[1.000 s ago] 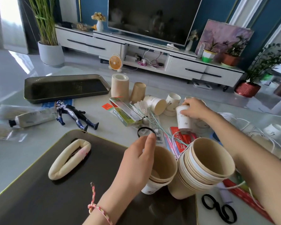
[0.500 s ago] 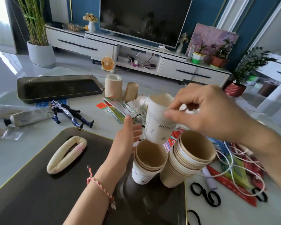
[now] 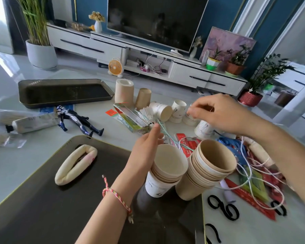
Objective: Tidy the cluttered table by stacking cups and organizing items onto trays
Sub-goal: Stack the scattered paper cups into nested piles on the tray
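Now, left hand sits flat against the white cup stack, fingers straight, likely bracing it on the near tray so the next cup drops in clean. The brown cup stack stands just beside it. And the right hand stretches out over the loose cups lying on the table, arm extended, fingers curled and blurred. Can't tell whether they pinch a cup or nothing.

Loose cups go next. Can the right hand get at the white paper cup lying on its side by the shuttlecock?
Probably yes: the right hand hovers beside the tipped white paper cup; only a standing white cup stands between, nothing covers it.
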{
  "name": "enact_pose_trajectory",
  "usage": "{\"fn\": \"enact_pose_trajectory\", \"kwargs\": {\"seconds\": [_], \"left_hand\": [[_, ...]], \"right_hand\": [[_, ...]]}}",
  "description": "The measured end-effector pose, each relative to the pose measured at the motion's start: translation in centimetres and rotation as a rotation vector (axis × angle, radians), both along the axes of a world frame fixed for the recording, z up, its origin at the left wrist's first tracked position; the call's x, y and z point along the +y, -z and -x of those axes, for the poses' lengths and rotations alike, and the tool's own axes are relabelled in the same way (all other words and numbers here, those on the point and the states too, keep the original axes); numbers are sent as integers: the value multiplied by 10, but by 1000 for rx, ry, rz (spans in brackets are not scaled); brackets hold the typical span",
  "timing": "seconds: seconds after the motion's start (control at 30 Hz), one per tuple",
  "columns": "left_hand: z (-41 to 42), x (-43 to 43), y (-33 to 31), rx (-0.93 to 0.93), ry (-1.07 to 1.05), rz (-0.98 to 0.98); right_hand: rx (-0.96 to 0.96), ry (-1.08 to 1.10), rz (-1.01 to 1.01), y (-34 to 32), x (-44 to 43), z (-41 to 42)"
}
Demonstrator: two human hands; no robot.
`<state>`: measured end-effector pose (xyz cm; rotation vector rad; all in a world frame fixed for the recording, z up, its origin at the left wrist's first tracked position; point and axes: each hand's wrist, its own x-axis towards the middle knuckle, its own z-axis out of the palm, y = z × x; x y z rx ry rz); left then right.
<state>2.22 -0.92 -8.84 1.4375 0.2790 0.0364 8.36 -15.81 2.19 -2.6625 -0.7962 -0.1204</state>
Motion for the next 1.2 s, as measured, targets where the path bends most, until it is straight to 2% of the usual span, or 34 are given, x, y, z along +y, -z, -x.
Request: {"fn": "enact_pose_trajectory", "kwargs": {"seconds": [0.07, 0.17, 0.23, 0.47, 0.9, 1.07, 1.2], "left_hand": [[-2, 0, 1, -17, 16, -26], [-5, 4, 1, -39, 40, -64], [-4, 7, 0, -47, 68, -78], [-3, 16, -1, -68, 118, -197], [-5, 9, 1, -49, 85, -186], [-6, 12, -3, -49, 42, -118], [-6, 13, -5, -39, 1, -59]], "right_hand": [[118, 68, -45, 15, -2, -35], [521, 138, -237, 43, 4, -75], [692, 149, -322, 59, 10, -94], [867, 97, -435, 93, 40, -135], [798, 103, -573, 94, 29, -127], [564, 128, -599, 52, -4, -80], [211, -41, -510, 9, -19, -21]]}}
